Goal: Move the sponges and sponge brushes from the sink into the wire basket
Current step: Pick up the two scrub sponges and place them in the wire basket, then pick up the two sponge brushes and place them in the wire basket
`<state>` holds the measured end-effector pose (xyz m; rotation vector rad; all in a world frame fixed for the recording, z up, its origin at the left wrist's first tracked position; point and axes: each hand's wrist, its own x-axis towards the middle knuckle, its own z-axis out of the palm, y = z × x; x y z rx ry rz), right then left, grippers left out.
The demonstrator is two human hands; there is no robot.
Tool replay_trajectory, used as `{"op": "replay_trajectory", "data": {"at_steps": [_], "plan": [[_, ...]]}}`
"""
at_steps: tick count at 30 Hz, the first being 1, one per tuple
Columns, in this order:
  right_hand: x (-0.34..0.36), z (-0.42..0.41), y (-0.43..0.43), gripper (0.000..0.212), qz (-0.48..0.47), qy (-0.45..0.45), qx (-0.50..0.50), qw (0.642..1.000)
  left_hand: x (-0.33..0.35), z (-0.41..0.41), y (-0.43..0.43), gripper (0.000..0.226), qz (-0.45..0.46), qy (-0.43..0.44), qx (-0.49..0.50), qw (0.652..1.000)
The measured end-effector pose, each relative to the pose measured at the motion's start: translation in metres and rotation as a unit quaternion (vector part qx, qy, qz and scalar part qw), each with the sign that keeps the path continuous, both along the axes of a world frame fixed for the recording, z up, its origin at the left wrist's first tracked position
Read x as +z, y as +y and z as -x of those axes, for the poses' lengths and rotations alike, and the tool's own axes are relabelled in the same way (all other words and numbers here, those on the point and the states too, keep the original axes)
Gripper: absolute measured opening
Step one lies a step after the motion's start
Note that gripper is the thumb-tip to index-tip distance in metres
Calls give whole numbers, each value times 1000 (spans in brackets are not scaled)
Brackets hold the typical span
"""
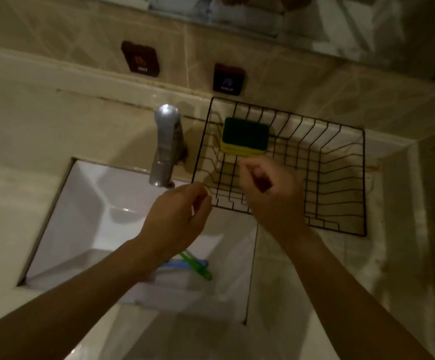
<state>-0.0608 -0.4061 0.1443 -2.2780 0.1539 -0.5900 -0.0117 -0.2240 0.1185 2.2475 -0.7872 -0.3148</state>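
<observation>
A black wire basket [341, 178] stands on the counter to the right of the white sink [89, 203]. Inside it, at the back left, lie yellow sponges with a green scrub top [245, 136], stacked. My right hand [271, 190] hovers over the basket's front left part, fingers loosely curled, nothing in it. My left hand [177, 219] is above the sink's right side near the basket's corner, fingers apart and empty. Below my left forearm, in the sink, lie a green brush handle [198, 267] and a blue one [182, 263]; their heads are hidden by my arm.
A chrome tap [165, 146] rises behind the sink, left of the basket. Two dark square plates, hot [140, 59] and cold [228, 79], are on the tiled wall. A mirror edge runs along the top. Beige counter surrounds the sink.
</observation>
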Motion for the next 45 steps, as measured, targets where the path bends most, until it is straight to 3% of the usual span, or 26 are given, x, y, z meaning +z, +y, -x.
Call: {"op": "replay_trajectory", "data": {"at_steps": [3, 5, 6, 7, 9, 10, 12, 15, 17, 20, 23, 25, 27, 29, 31, 36, 45], "plan": [[-35, 32, 43, 12, -20, 130, 63, 989, -34, 26, 32, 20, -79, 64, 37, 994], [-70, 46, 67, 13, -44, 260, 87, 961, -61, 41, 47, 21, -143, 170, 98, 970], [-91, 49, 77, 15, -53, 317, 90, 943, -73, 45, 53, 19, -141, 273, 168, 937], [-110, 52, 85, 16, -54, 363, 91, 926, -84, 48, 57, 15, -94, 412, 262, 868], [-144, 57, 99, 28, -50, 433, 100, 894, -101, 53, 60, 8, 83, 633, 414, 649], [-158, 59, 105, 36, -53, 458, 106, 881, -108, 55, 62, 8, 138, 670, 455, 570], [-184, 65, 115, 38, -43, 497, 120, 858, -126, 61, 64, 14, 152, 688, 499, 504], [-203, 66, 124, 23, 10, 521, 134, 843, -147, 71, 62, 28, 148, 700, 526, 460], [-205, 64, 130, 15, -14, 529, 130, 839, -159, 75, 60, 30, 193, 709, 516, 440], [-203, 72, 138, 5, -67, 533, 107, 837, -172, 80, 61, 24, 222, 701, 523, 431], [-203, 82, 143, 15, -132, 519, 66, 842, -169, 81, 57, 31, 220, 689, 537, 434], [-201, 84, 143, 21, -176, 495, 27, 850, -163, 82, 56, 30, 213, 670, 535, 468], [-193, 83, 137, 18, -207, 470, 11, 858, -158, 83, 57, 23, 206, 634, 520, 534], [-181, 83, 127, 2, -194, 465, 21, 863, -147, 86, 58, 16, 199, 603, 490, 597], [-167, 84, 116, 8, -166, 464, 30, 869, -131, 90, 60, 8, 208, 587, 456, 636], [-135, 94, 103, 17, -152, 428, -12, 891, -90, 97, 64, 8, 218, 576, 384, 688], [-85, 129, 115, 14, -159, 359, -114, 912, -31, 105, 71, 20, 204, 566, 263, 755]]}}
